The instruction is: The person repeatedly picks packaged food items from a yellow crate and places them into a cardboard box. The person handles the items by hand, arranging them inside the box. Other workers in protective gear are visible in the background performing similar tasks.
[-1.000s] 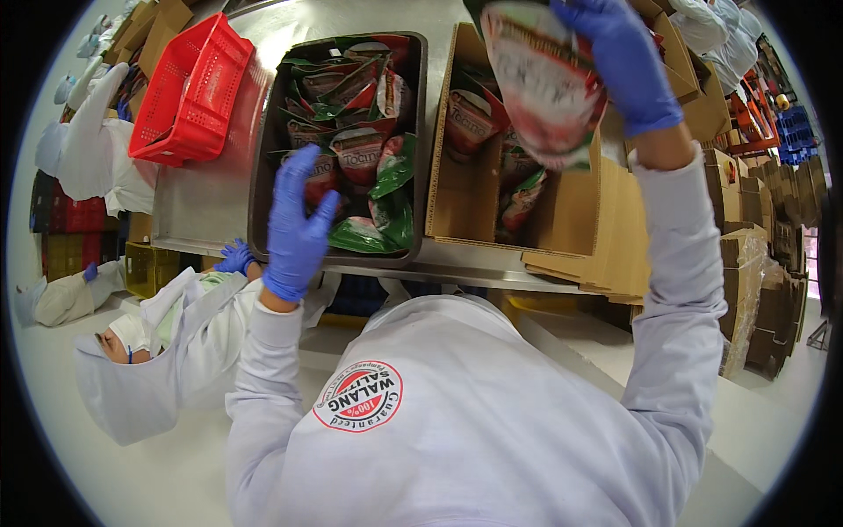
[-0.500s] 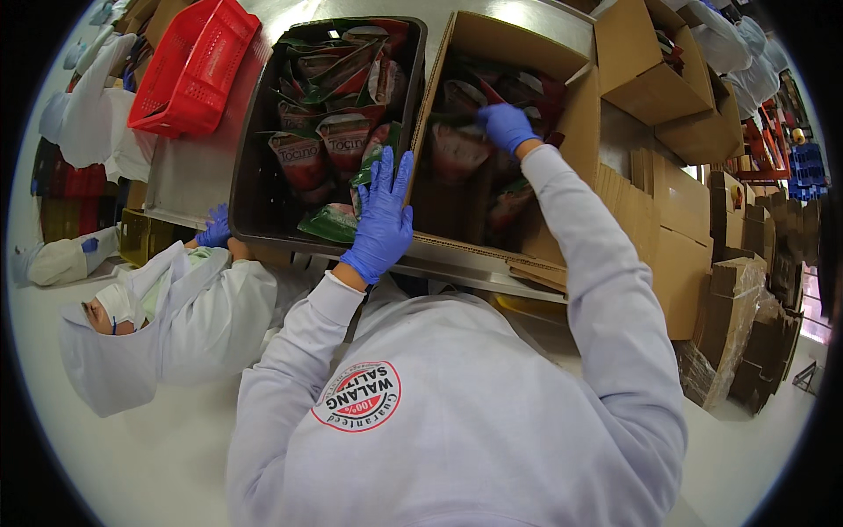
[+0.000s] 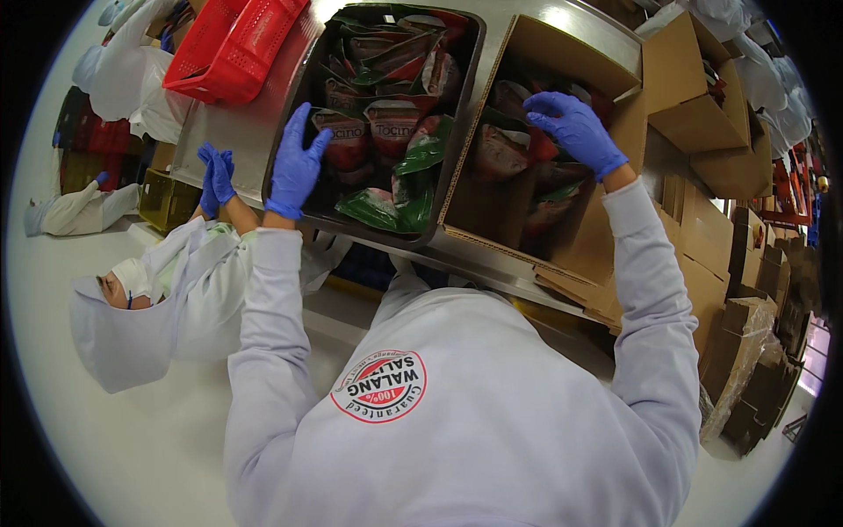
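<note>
My left hand [image 3: 297, 169], in a blue glove, is open at the left rim of a dark plastic crate [image 3: 471, 88], thumb and fingers apart. Inside the crate stand and lie several red-and-green food pouches [image 3: 392, 126]. My right hand [image 3: 572, 128], also gloved in blue, hovers open over a cardboard box [image 3: 474, 204], its fingers spread and slightly bent. Under it, in the box, are several more pouches [image 3: 502, 153], some upright and some tilted. Neither hand holds anything.
A red perforated basket [image 3: 230, 54] stands at the far left of the metal table [image 3: 230, 132]. Another open cardboard box [image 3: 694, 75] is at the far right, near stacked flat cartons [image 3: 702, 237]. A co-worker [image 3: 167, 299] with gloved hands together is at my left.
My left hand has gone from the crate's right side to its left rim. The right hand has drawn back and opened above the box. The co-worker's hands have come together.
</note>
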`<state>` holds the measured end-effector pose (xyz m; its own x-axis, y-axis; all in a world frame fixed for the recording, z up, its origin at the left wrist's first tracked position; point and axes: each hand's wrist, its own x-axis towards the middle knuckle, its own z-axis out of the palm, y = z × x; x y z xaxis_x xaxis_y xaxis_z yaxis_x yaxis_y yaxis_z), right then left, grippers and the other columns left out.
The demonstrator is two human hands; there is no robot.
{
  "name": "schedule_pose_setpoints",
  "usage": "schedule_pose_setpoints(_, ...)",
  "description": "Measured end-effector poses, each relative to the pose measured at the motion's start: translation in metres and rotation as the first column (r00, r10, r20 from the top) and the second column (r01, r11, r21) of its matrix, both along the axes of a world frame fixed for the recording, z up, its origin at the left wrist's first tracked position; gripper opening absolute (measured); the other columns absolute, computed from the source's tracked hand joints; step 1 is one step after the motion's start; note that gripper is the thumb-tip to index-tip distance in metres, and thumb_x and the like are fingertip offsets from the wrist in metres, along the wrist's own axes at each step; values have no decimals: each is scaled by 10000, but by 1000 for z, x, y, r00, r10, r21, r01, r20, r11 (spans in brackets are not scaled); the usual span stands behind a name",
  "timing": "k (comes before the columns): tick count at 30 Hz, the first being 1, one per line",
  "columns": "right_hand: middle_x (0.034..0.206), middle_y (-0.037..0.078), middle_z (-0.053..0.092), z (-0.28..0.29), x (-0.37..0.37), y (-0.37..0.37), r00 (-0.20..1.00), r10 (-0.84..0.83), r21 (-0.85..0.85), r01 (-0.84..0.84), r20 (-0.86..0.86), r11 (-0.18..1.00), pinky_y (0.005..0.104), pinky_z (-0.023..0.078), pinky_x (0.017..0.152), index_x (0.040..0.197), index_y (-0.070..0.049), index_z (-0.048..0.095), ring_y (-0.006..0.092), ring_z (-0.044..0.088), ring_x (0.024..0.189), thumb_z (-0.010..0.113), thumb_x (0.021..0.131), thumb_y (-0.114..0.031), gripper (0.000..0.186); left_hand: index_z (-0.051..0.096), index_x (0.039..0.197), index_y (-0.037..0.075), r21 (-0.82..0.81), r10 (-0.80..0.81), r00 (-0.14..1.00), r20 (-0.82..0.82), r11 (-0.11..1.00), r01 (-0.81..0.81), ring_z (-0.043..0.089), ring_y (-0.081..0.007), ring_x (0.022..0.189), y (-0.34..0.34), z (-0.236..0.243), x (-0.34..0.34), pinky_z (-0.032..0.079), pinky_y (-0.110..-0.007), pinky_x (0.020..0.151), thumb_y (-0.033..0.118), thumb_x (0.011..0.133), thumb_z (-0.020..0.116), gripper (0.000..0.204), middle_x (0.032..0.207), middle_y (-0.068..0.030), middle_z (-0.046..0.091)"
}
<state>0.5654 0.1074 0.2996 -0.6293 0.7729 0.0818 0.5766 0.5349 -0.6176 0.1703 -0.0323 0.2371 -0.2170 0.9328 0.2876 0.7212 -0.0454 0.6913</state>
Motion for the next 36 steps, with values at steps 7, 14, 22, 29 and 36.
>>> schedule_pose_setpoints(7, 918, 142, 635, 15, -139, -9, 980, 142, -117, -159, -139, 980, 354, 467, 772, 954, -23, 635, 286, 602, 865, 605, 813, -283, 297, 482, 1253, 97, -271, 20, 985, -169, 960, -66, 514, -325, 1088, 56, -60, -77, 403, -370, 940, 79, 806, 530, 450, 1229, -155, 502)
schedule_pose_setpoints(14, 1009, 113, 610, -94, -304, -1, 909, 23, 118, -80, 417, 990, 424, 449, 825, 968, -74, 626, 297, 537, 1007, 580, 760, -205, 250, 567, 1114, 80, -259, -137, 916, -376, 965, 39, 541, -353, 1009, 107, -145, -107, 443, -436, 863, 52, 811, 453, 325, 1075, -178, 561)
schedule_pose_setpoints(22, 935, 68, 625, -167, -359, -9, 909, -112, 377, -53, 402, 925, 402, 404, 788, 899, -115, 636, 234, 509, 987, 490, 791, -153, 185, 589, 892, 74, -174, -8, 957, -289, 984, -44, 585, -380, 809, 106, -154, -92, 476, -456, 707, 124, 855, 425, 175, 910, -188, 578)
schedule_pose_setpoints(29, 896, 61, 650, -182, -376, 6, 881, -132, 286, -4, 454, 958, 414, 393, 803, 839, -131, 681, 239, 511, 1001, 482, 787, -175, 210, 609, 862, 68, -194, 43, 988, -146, 978, -71, 584, -380, 818, 108, -158, -96, 469, -456, 722, 143, 850, 444, 182, 877, -189, 595)
schedule_pose_setpoints(36, 922, 70, 659, -185, -368, -12, 836, 49, 117, -134, 546, 984, 435, 379, 871, 852, -140, 699, 247, 538, 1009, 493, 778, -187, 224, 635, 861, 73, -448, -47, 974, -221, 892, -59, 587, -368, 867, 69, -125, -91, 470, -436, 764, 158, 838, 460, 196, 932, -182, 602)
